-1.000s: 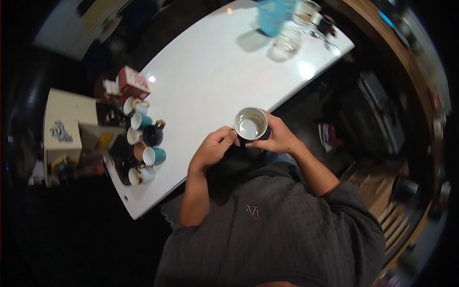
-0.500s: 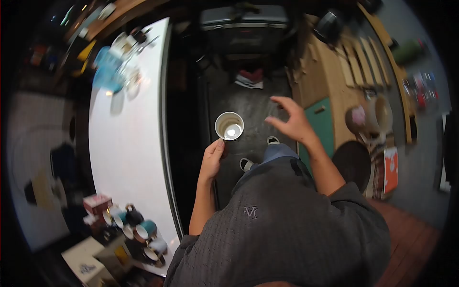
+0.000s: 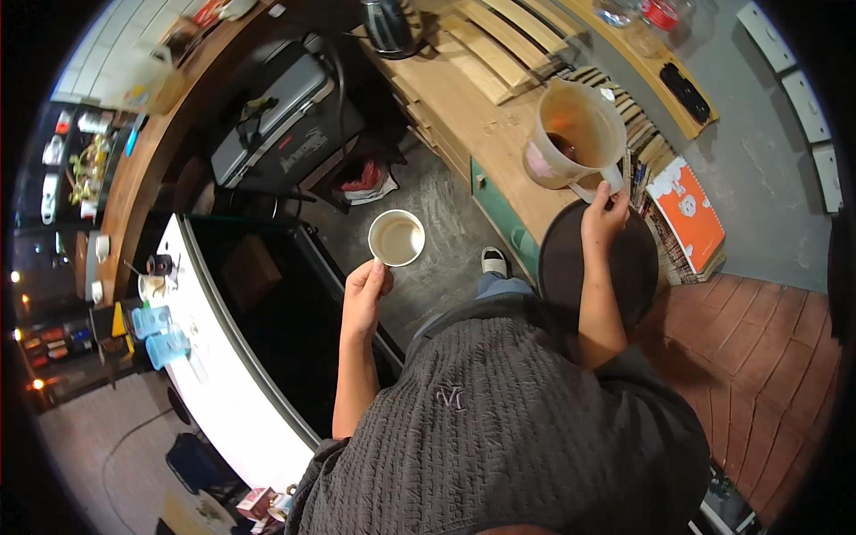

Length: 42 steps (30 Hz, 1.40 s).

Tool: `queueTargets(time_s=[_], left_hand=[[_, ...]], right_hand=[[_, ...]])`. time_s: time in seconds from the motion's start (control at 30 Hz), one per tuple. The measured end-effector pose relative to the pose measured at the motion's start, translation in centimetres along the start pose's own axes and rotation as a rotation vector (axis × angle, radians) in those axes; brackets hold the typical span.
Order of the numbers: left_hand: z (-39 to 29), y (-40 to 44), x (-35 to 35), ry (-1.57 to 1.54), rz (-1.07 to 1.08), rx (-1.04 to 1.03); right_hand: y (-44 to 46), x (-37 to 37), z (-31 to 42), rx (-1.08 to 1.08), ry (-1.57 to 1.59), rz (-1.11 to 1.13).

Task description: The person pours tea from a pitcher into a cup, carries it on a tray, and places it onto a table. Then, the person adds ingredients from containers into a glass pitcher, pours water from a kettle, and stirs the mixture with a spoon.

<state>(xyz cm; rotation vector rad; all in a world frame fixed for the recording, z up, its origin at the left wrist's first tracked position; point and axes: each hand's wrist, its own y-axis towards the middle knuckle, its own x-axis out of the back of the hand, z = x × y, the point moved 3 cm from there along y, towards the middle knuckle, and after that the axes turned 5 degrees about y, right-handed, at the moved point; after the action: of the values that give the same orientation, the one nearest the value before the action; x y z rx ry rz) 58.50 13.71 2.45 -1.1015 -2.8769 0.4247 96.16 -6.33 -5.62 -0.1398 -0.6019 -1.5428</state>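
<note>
My left hand (image 3: pixel 364 290) is closed on a white mug (image 3: pixel 397 238), held by its near side over the floor with its opening facing up. The inside of the mug looks pale and shiny. At the right, my right hand (image 3: pixel 604 223) has its fingers closed at the handle of a large translucent pitcher (image 3: pixel 596 129). Dark reddish-brown liquid shows low in the pitcher, which stands on the wooden counter (image 3: pixel 499 138).
A round dark stool (image 3: pixel 593 267) is just below the pitcher. An orange notebook (image 3: pixel 687 214) lies right of it. The white table (image 3: pixel 223 366) runs along the left, bearing blue containers (image 3: pixel 160 337). A grey cooler (image 3: pixel 285 116) is at the back.
The view has swung right from the table to the counter. My right hand let go of the mug, reached out open, and now grips the pitcher's handle. My left hand kept the mug.
</note>
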Motion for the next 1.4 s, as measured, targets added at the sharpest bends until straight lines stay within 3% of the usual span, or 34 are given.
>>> queueTargets(time_s=[0.07,0.13,0.17,0.27,0.4,0.47,0.6,0.7,0.83,1.07,1.13,1.2,1.4], left_hand=[[-0.8,1.7,-1.8,-0.045,-0.012,-0.017],[-1.9,3.0,-3.5,-0.015,-0.024,0.011],[-2.2,3.5,-4.1,-0.002,-0.054,0.032],[-2.0,5.3,-3.6,0.040,0.051,0.051],[-3.1,7.3,-3.0,0.063,0.113,-0.001],[-4.1,8.6,-2.3,0.117,0.162,-0.021],[-6.9,11.7,-0.9,0.187,0.270,-0.056],[-9.5,13.4,-0.3,0.168,0.362,-0.030],[-13.5,14.2,-0.4,0.261,0.378,-0.180],[-16.7,13.8,-0.5,0.420,0.304,-0.239],[-17.2,13.4,-0.5,0.408,0.306,-0.257],[-17.5,12.9,-0.5,0.398,0.309,-0.273],[-18.2,11.3,-0.4,0.450,0.304,-0.237]], right_hand=[[1.2,-1.0,-1.4,0.124,-0.013,-0.051],[1.2,-2.8,-2.4,-0.063,0.472,0.077],[1.3,-3.4,-3.0,-0.030,0.541,0.033],[1.9,-3.4,-0.6,0.074,0.446,-0.132],[4.1,-2.3,0.9,0.128,0.438,-0.148],[5.5,-0.4,4.0,0.336,0.400,-0.127],[7.7,3.8,12.8,0.391,0.222,-0.068],[9.1,6.2,19.0,0.423,0.264,0.000],[10.2,8.2,27.3,0.540,0.221,0.058],[9.7,9.3,34.6,0.623,0.218,0.257],[10.0,9.8,35.2,0.610,0.243,0.278],[10.2,10.4,35.7,0.585,0.021,0.316],[9.5,10.3,38.7,0.632,-0.030,0.394]])
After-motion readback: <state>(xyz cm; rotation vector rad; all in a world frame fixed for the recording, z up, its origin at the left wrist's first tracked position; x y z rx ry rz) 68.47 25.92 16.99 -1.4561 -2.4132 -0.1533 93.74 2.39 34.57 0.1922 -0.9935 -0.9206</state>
